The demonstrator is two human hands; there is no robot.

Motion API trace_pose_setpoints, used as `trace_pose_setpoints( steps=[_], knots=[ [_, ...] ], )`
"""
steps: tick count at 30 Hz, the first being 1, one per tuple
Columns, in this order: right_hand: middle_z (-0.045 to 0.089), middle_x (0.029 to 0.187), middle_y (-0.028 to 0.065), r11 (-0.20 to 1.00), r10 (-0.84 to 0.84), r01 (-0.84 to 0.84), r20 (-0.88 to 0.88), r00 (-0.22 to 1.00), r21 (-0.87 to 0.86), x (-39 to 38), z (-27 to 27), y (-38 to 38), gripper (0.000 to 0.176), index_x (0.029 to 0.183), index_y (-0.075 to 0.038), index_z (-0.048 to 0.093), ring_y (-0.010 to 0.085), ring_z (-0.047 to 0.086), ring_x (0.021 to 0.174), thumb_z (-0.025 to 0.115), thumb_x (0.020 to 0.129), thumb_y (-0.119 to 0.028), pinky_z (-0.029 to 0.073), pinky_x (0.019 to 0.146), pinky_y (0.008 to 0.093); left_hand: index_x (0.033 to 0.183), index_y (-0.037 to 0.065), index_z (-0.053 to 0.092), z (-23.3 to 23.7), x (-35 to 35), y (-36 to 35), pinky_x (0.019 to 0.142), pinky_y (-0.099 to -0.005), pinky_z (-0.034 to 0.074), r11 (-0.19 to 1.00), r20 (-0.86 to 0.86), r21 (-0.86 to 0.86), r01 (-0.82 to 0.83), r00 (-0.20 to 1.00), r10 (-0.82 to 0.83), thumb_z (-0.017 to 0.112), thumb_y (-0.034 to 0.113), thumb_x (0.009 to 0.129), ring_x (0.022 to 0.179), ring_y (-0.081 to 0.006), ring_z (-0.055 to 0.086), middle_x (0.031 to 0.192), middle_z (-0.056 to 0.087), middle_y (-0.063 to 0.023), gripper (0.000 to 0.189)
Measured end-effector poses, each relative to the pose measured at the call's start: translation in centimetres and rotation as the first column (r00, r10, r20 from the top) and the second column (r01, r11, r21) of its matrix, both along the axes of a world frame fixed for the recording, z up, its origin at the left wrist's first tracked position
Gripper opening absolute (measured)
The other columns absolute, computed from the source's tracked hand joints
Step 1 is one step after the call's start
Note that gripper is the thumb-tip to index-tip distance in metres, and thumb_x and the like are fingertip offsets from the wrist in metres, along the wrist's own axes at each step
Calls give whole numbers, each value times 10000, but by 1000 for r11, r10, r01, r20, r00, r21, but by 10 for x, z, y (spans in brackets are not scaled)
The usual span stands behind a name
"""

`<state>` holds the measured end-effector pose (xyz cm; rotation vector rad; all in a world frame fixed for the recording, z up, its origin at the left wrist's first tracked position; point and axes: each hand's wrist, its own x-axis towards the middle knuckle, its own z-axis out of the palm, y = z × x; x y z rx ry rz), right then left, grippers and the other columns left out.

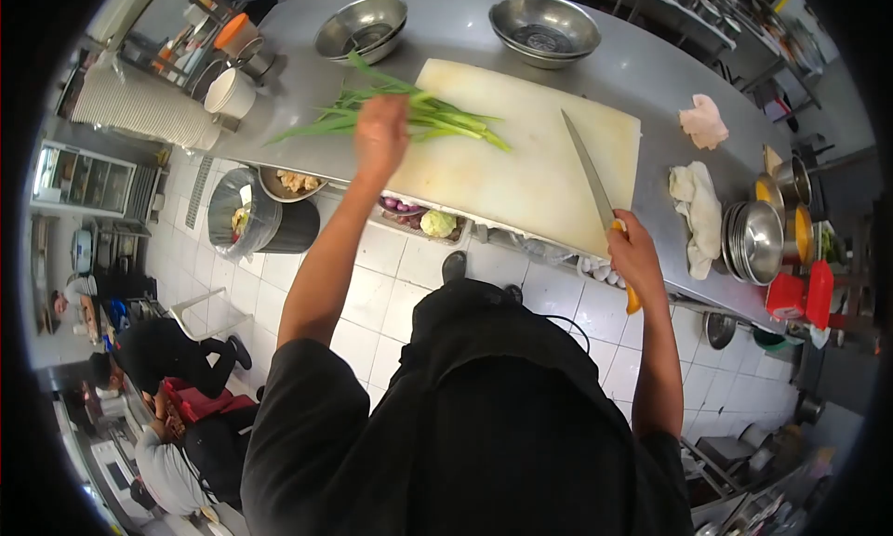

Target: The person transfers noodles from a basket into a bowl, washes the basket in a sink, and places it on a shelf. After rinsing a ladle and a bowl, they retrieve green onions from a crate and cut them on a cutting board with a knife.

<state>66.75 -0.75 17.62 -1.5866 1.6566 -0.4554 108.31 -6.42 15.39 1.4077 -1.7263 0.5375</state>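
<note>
My right hand (635, 252) is wrapped round the yellow handle of a long kitchen knife (588, 169), its blade pointing away over the right part of a white cutting board (530, 178). A bunch of green onions (456, 127) lies on the board's left end, with leaves spilling over the metal counter. Over the middle of this bunch is my left hand (382, 132), smeared by motion. Its fingers are too blurred to show whether they grip the stalks.
Two metal bowls (363, 29) (544, 29) stand behind the board. On the right are cloths (693, 215), stacked bowls (761, 243) and a red container (786, 296). A lined bin (244, 215) stands below left. Several people (177, 364) are at the lower left.
</note>
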Motion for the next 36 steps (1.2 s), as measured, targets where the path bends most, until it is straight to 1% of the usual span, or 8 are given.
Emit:
trace_pose_setpoints(
  steps=[6,8,10,14,18,20,25,36],
  knots=[
    [509,653,35,961,-177,126,201,963,245,-24,24,46,430,1292,-47,474,104,483,501,556,902,-209,420,450,270,969,52,656,131,-18,-7,701,-404,497,981,-250,-175,-83,968,38,602,-16,809,796,-303,619,897,643,-133,181],
    [484,634,22,956,-208,147,229,951,256,-30,24,56,429,1305,-56,465,94,461,483,546,906,-192,407,440,262,960,46,665,162,-51,-19,651,-339,492,912,-181,-399,92,967,-177,640,-5,799,755,-247,624,865,643,-104,171],
    [465,625,1,948,-268,212,234,934,239,-38,23,62,426,1334,-67,441,80,439,469,535,934,-177,372,406,248,962,57,669,173,-90,-24,683,-341,497,867,63,-454,204,978,-197,639,-21,767,786,-250,623,899,647,-99,212],
    [475,626,8,934,-339,299,221,914,197,-47,21,75,486,1376,-91,417,77,455,492,531,909,-164,404,439,252,919,67,675,75,-183,-29,720,-404,468,889,139,-202,411,911,-389,672,26,724,852,-279,591,918,625,-95,199],
    [531,617,98,983,-182,184,40,982,-27,-61,13,91,553,1434,-153,355,225,514,495,530,910,-133,454,524,345,936,21,679,-51,-215,-12,772,-387,484,747,85,268,608,758,-647,647,14,747,873,-286,586,960,613,-120,192],
    [566,644,199,990,-65,49,-120,991,-131,-58,22,96,575,1445,-211,337,401,551,588,525,910,-115,465,633,451,938,15,678,-55,-219,-9,785,-384,490,746,-2,244,620,770,-639,642,-1,747,885,-295,590,961,613,-126,195],
    [599,681,222,984,113,-146,-277,954,-103,-48,33,99,553,1437,-207,343,422,594,676,498,914,-120,449,648,524,915,-9,674,-49,-209,2,789,-383,512,777,-258,214,591,802,-539,659,-24,751,878,-313,609,957,628,-136,166],
    [623,718,210,959,201,-266,-418,886,-101,-20,43,81,460,1382,-128,383,414,603,694,476,933,-159,460,663,531,843,26,686,-59,-215,1,770,-382,498,796,-350,177,578,793,-498,688,18,738,849,-278,585,886,608,-92,105]
  ],
)
